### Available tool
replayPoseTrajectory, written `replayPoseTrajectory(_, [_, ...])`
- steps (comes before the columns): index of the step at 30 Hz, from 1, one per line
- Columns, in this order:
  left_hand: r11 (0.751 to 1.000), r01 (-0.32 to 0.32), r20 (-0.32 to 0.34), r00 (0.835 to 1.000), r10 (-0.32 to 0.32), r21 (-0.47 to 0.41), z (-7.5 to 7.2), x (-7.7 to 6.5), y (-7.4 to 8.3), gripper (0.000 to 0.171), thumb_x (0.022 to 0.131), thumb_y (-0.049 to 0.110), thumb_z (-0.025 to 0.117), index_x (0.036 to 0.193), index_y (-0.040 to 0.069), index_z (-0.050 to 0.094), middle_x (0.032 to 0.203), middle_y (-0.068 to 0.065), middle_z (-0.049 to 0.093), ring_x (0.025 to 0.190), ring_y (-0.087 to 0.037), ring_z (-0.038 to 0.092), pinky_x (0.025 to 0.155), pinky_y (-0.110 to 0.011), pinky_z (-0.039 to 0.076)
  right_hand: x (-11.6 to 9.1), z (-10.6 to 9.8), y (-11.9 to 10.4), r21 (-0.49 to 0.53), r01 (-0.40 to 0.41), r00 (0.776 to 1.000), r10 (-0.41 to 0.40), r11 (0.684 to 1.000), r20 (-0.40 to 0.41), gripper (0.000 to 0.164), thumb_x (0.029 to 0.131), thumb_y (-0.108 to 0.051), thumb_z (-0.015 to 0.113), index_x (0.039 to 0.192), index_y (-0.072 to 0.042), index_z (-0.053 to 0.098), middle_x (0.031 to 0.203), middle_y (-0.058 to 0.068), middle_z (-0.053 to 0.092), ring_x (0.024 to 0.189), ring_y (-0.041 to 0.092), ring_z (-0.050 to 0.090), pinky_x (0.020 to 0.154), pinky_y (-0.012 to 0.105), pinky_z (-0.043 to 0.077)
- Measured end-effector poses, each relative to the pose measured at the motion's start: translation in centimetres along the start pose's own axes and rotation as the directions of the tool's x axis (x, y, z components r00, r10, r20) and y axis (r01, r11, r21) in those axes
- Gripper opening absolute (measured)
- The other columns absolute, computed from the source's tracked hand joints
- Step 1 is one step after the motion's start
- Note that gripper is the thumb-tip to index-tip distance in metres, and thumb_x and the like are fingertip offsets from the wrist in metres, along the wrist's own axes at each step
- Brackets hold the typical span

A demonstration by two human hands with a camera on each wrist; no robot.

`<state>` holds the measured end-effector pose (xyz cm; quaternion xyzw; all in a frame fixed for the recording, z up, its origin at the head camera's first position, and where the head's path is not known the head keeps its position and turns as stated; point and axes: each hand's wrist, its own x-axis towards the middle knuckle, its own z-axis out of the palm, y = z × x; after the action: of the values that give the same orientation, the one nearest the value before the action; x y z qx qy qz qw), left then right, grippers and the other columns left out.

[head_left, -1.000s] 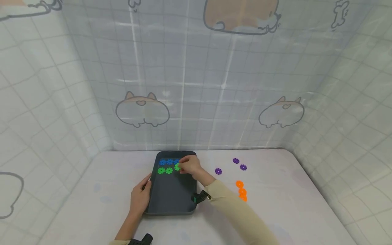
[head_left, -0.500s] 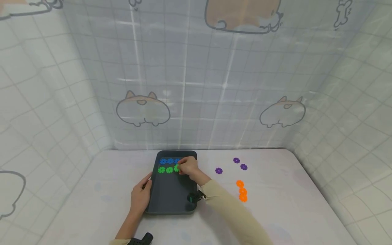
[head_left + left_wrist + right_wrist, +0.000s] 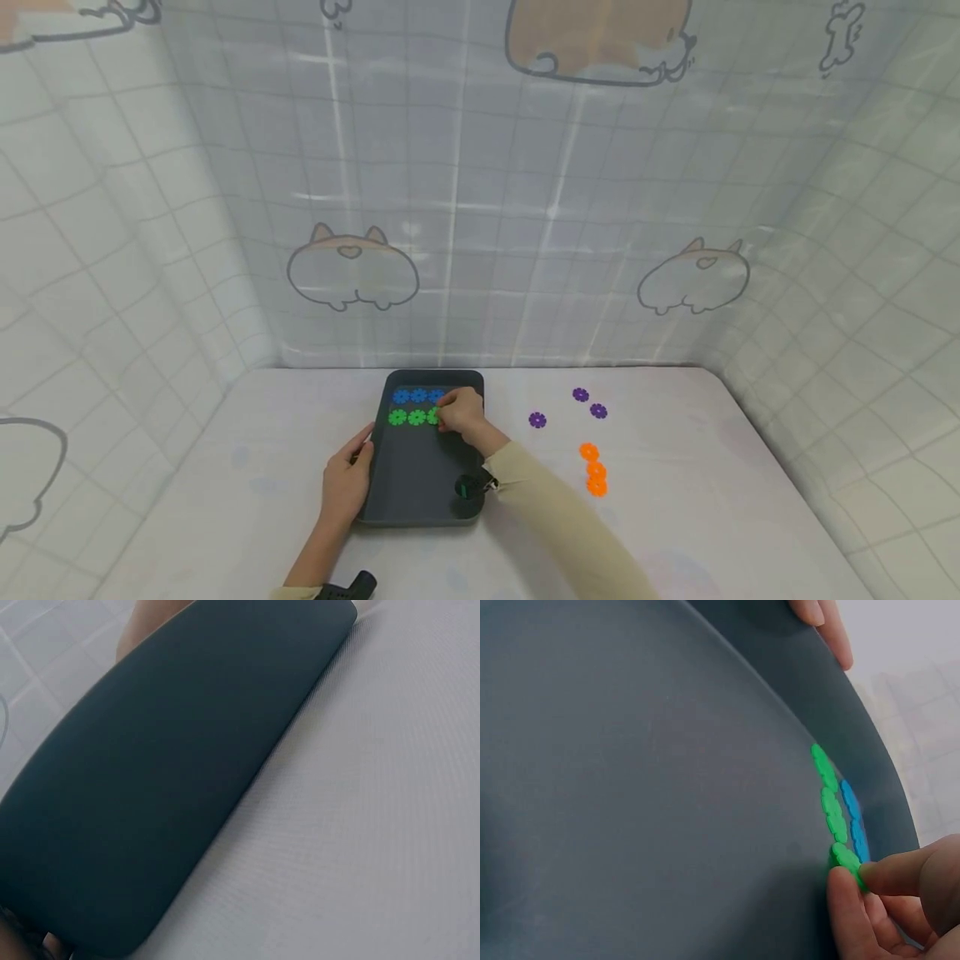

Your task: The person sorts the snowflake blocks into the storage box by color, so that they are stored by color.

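A dark grey tray (image 3: 420,483) lies on the white table, its left rim gripped by my left hand (image 3: 347,483). Inside, near the far end, is a row of blue flower-shaped discs (image 3: 417,396). Just below it runs a row of green flower-shaped discs (image 3: 407,417). My right hand (image 3: 463,414) pinches the rightmost green disc (image 3: 846,857) between thumb and fingertips, low at the tray floor, beside the other green ones. Part of that disc is hidden by the fingers. In the left wrist view, the tray's outer side (image 3: 165,750) fills much of the picture.
To the right of the tray, several purple flower-shaped discs (image 3: 537,420) lie apart on the table. Nearer the front is an overlapping line of orange discs (image 3: 596,470). A wall hung with a grid-patterned sheet (image 3: 495,250) rises behind the table's far edge.
My right hand has brought the green disc slightly down and left, level with the other green discs. The left hand stays on the tray's rim.
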<state>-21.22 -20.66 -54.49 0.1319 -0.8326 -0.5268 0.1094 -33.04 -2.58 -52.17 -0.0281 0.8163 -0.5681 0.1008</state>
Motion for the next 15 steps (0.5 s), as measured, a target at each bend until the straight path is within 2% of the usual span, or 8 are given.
replayPoseTrajectory(6, [1.0,-0.008,-0.001,1.0,0.008,-0.001,0.03,-0.02,-0.08,0.04,0.105,0.022,0.043,0.142,0.01,0.051,0.136,-0.02,0.053,0.119,-0.032,0.05,0.097,-0.051,0.038,0.1,0.09,0.37,-0.031,0.025,1.0,-0.025,0.999,-0.015,0.015,0.085,0.004,0.067,0.099,0.004,0.071,0.092,0.012,0.065,0.059,0.017,0.065,0.054,0.028,0.053])
replayPoseTrajectory(15, [1.0,-0.011,0.002,1.0,0.011,0.002,-0.04,0.1,-0.1,0.04,0.105,0.022,0.042,0.142,0.01,0.05,0.137,-0.019,0.053,0.118,-0.033,0.05,0.096,-0.05,0.038,-0.08,0.3,0.43,-0.075,0.039,0.997,-0.044,0.996,-0.058,0.012,0.081,0.005,0.068,0.093,0.001,0.069,0.083,0.009,0.062,0.055,0.015,0.063,0.051,0.028,0.052])
